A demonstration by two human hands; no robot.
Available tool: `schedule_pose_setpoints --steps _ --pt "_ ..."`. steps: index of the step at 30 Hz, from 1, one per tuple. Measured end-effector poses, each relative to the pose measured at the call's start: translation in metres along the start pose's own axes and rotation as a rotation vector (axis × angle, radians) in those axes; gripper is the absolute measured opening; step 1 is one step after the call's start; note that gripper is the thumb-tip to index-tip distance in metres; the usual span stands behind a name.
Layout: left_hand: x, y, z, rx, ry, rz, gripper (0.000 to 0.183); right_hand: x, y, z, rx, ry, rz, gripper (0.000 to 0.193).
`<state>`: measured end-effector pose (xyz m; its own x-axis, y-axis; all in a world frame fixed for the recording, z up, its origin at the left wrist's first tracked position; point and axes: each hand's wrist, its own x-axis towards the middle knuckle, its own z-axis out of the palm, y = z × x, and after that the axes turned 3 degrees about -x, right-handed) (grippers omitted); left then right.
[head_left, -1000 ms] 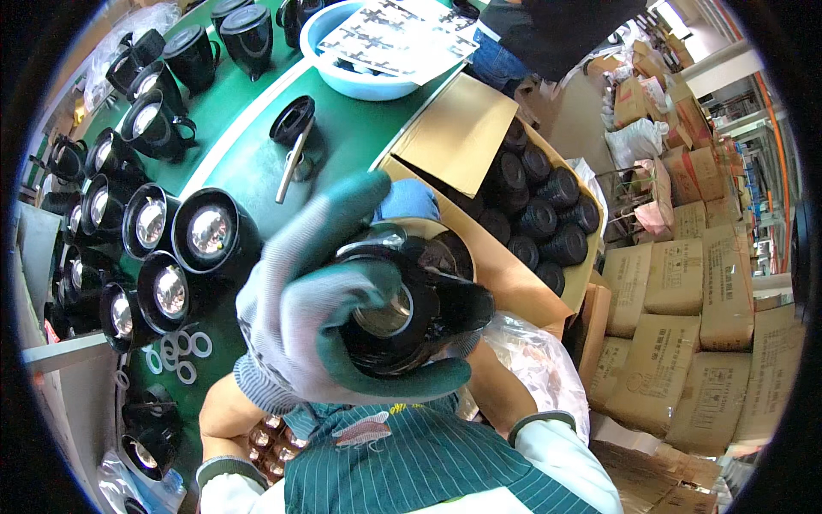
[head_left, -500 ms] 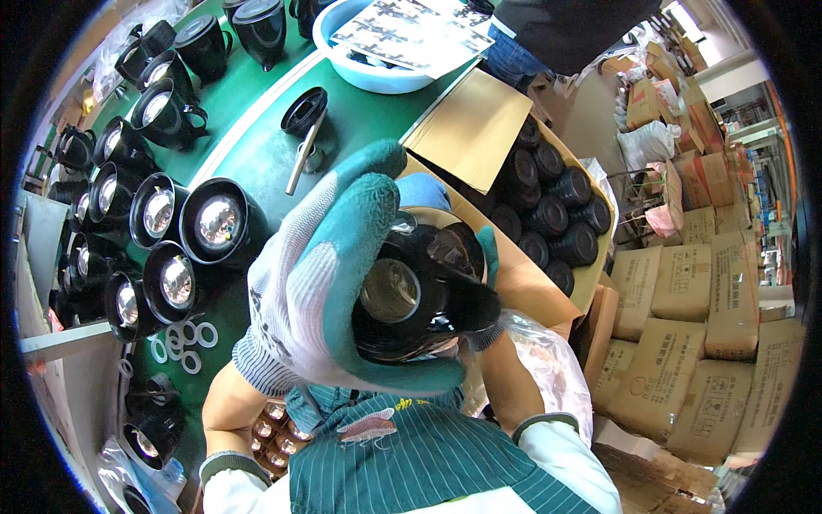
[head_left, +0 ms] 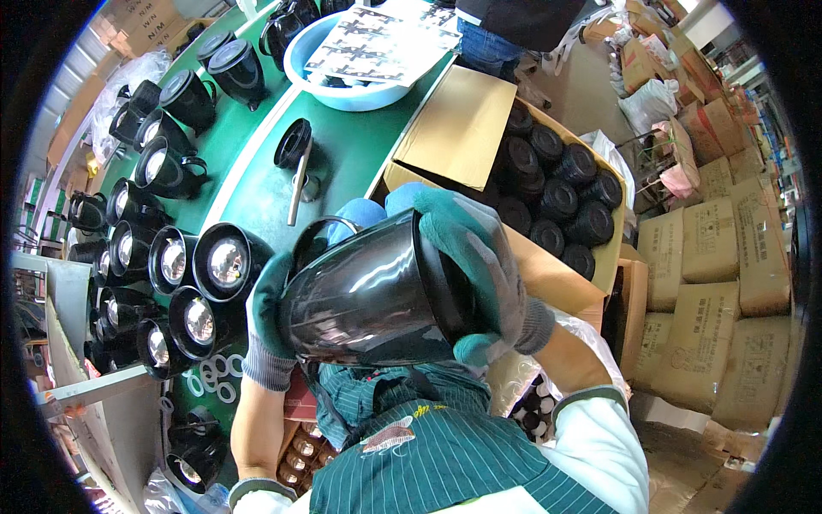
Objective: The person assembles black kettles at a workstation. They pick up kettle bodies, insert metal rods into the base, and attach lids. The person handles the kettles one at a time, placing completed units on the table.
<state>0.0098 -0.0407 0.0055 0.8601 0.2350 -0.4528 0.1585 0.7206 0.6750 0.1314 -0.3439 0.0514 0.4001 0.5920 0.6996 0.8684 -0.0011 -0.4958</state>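
Observation:
A large glossy black jug (head_left: 368,295) lies on its side in the air before my apron, held between both hands. My left hand (head_left: 272,313), in a grey and green work glove, is closed around its left end. The gloved right hand (head_left: 479,265) wraps the wider right end, where a dark rim shows between palm and body. Part of the jug's curved handle (head_left: 310,236) rises by the left hand. The jug's two ends are mostly covered by the gloves, so the inside is hidden.
On the green table (head_left: 257,171) stand several black jugs with shiny liners (head_left: 228,262); white rings (head_left: 224,392) lie below them. Further back are a black cup-like part (head_left: 294,142), a rod (head_left: 300,188) and a blue basin (head_left: 360,96). Right: a box of black parts (head_left: 612,248), stacked cartons (head_left: 702,334), another person (head_left: 522,21).
The jug has turned from its end facing me to lying sideways. My left hand has moved from across its front to its left end; my right hand now shows on the right end.

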Motion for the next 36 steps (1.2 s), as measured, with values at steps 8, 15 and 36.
schedule_pose_setpoints --steps 8,15,36 --pt "-0.035 0.02 0.052 0.141 -0.135 0.473 0.041 -0.009 0.008 0.04 0.26 0.2 0.168 0.105" --pt "-0.068 0.072 0.095 0.41 -0.157 0.385 0.058 -0.025 -0.007 0.071 0.435 0.312 0.569 0.099" --pt "0.044 0.148 0.076 1.039 -0.395 0.56 0.146 0.067 0.12 0.111 0.869 0.338 0.916 0.084"
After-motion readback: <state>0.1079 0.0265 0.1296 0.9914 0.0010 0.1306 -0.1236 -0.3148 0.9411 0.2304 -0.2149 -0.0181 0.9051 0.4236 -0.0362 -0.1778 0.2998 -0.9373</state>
